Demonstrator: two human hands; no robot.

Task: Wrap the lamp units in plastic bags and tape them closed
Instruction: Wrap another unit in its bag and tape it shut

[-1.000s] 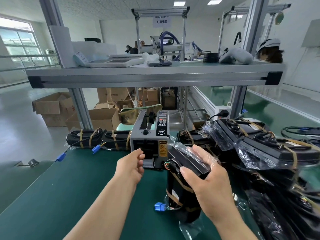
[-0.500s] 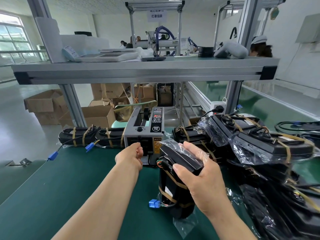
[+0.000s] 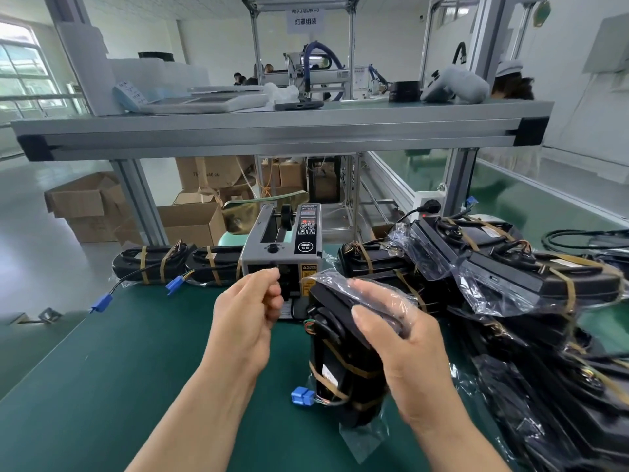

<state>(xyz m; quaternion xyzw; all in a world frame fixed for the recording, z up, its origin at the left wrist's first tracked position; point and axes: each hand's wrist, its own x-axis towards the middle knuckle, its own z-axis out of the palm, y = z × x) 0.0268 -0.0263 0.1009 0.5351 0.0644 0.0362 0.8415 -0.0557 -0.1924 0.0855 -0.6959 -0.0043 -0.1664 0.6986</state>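
the tape dispenser stands mid-frame at the far edge of the table; the left hand is just before its outlet; to the right, the right hand grips the top of a bagged lamp unit standing on end on the table, a connector at its lower left. bundled units lie left of the dispenser; a pile of bagged units fills the right; a shelf spans the upper frame, with cardboard boxes on the floor behind the table.
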